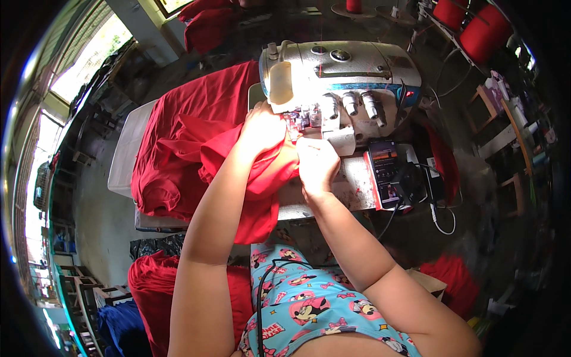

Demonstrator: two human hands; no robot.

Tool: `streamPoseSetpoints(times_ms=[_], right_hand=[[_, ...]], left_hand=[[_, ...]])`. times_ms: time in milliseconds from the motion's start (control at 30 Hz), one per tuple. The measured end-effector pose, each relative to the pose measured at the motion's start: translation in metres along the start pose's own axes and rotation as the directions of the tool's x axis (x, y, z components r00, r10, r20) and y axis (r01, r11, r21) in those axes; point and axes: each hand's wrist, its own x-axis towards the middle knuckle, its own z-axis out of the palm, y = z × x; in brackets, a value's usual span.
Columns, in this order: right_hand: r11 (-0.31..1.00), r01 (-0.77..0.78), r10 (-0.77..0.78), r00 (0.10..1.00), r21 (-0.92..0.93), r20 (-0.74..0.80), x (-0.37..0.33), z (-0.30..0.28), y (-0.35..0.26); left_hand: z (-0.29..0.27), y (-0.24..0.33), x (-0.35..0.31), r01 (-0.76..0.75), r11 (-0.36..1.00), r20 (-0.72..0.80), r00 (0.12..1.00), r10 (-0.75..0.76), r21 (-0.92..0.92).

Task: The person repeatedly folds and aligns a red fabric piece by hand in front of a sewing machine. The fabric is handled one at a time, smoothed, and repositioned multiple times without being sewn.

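Observation:
A silver and blue sewing machine (pixel 351 68) stands before me, lit brightly around its presser foot (pixel 295 125). My left hand (pixel 262 130) is just left of the foot, closed on red fabric (pixel 270 175); glare washes out some of its fingers. Close to the front of the foot, my right hand (pixel 318 162) pinches the same fabric near its edge, fingers curled in. From between my hands the cloth hangs over the table's front edge. More of it lies bunched under my left forearm. The needle tip cannot be made out.
A red garment pile (pixel 157 160) covers a pale plastic surface (pixel 124 152) at left. Right of my right hand lies a phone (pixel 385 169) beside a black charger and cables (pixel 443 220). Red thread cones (pixel 485 35) stand at back right. Red cloth (pixel 154 285) is heaped beside my lap.

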Motion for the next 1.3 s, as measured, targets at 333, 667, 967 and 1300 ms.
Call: streamPoseSetpoints(times_ms=[333,667,967,1300], right_hand=[[0.967,0.250,-0.239,0.954,-0.042,0.180,0.016,-0.029,0.006],[0.363,0.922,-0.668,0.357,-0.133,0.653,0.013,-0.066,-0.019],[0.574,0.819,-0.371,0.240,0.018,0.897,0.027,-0.065,-0.046],[0.798,0.601,-0.317,0.492,-0.053,0.811,0.050,-0.087,-0.053]], left_hand=[[-0.051,0.051,-0.040,0.123,0.992,-0.124,0.985,-0.121,0.008],[-0.076,0.068,-0.112,-0.180,0.981,-0.327,0.925,0.195,0.075],[-0.090,0.066,-0.064,0.023,0.996,-0.271,0.962,-0.045,-0.084],[-0.085,0.086,-0.060,0.072,0.968,-0.195,0.973,-0.120,-0.239]])
